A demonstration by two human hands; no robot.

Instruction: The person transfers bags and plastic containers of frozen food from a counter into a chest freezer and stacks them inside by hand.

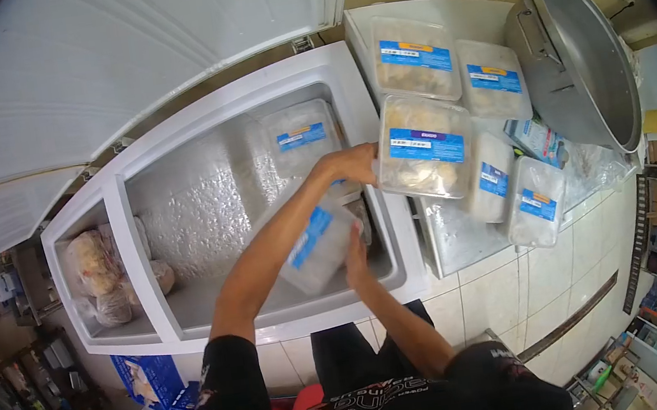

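I stand over an open white chest freezer (pixel 278 324). My left hand (pixel 350 166) reaches across and grips the edge of a clear lidded food container with a blue label (pixel 423 148), which sits on top of other packs on the counter beside the freezer. My right hand (pixel 356 258) is down inside the freezer, holding a second blue-labelled container (pixel 314 250) that is tilted on its side. A third container (pixel 301 138) lies flat further back in the same compartment.
Several more labelled containers (pixel 495 79) are stacked on the tiled counter to the right. A large metal pot (pixel 583 55) stands behind them. Bagged food (pixel 101 272) fills the freezer's left compartment. The freezer lid (pixel 118 58) stands open. A blue box (pixel 148 382) lies on the floor.
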